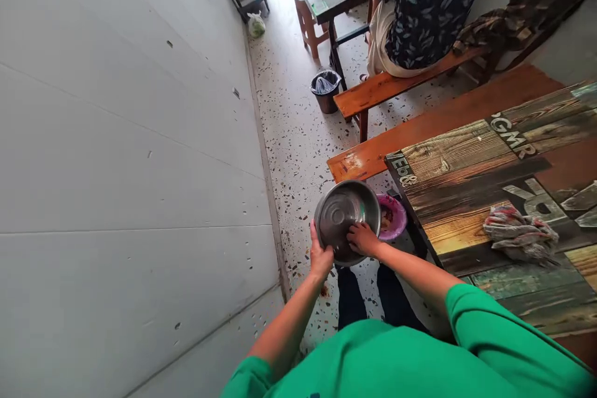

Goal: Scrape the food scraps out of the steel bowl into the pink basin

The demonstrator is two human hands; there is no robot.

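Head view, looking down past green sleeves: steel bowl (pixel 347 219) held low over the speckled floor (pixel 298 137), tipped so its open mouth faces up toward the camera. Left hand (pixel 321 256) clasped on the near left rim, thumb up along the edge, carrying the weight from below. Right hand (pixel 362 238) laid inside the bowl near its lower right wall, fingers curled against the metal, pressing or rubbing; whether pinching anything, cannot tell. Bowl round, so no long axis; mouth turned toward the right hand, which sits closer to the centre than the left. Just beside the bowl on its right, partly behind the rim, a pink bowl (pixel 392 216) with dark scraps in it, apparently lower, near the floor. Table (pixel 471 180) with painted planks to the right, close to the right forearm, with a crumpled rag (pixel 520 233) lying on it well apart from both hands. Wooden bench (pixel 420 127) beyond the table. Farther off, a small black bin (pixel 326 91) and a seated person (pixel 420 6) on another bench. White panelled wall (pixel 125 155) along the left.
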